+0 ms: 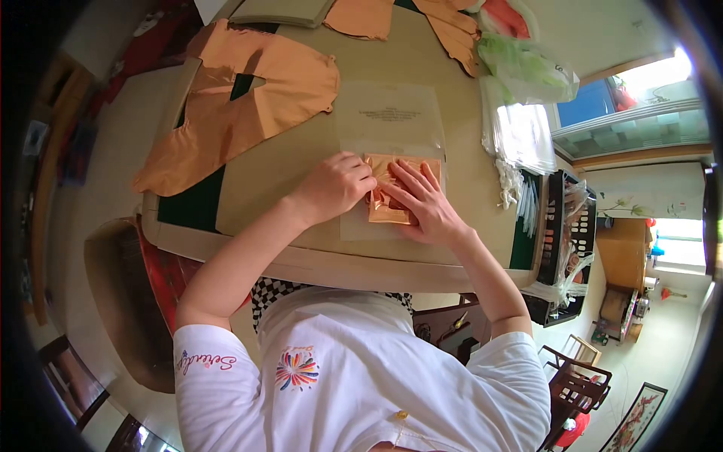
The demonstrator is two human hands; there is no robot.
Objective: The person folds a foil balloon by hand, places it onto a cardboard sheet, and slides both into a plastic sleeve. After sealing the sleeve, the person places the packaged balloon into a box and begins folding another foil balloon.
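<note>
The left hand (pixel 339 183) is pinching the edge of the folded foil balloon (pixel 390 215), which is lying on the clear plastic bag (pixel 358 139); the right hand (pixel 428 205) is pressing with open, spread fingers, a grip suited to flattening creases evenly.

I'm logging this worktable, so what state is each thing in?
Square shiny copper-coloured foil packet: folded, creased
Left hand: fingers curled at the packet's edge
Right hand: fingers spread over the packet
Clear printed plastic bag: spread flat
Large copper-coloured foil piece: unfolded, wrinkled
Green-and-clear plastic bag: crumpled
Black plastic basket: upright, holding plastic-wrapped items
</note>
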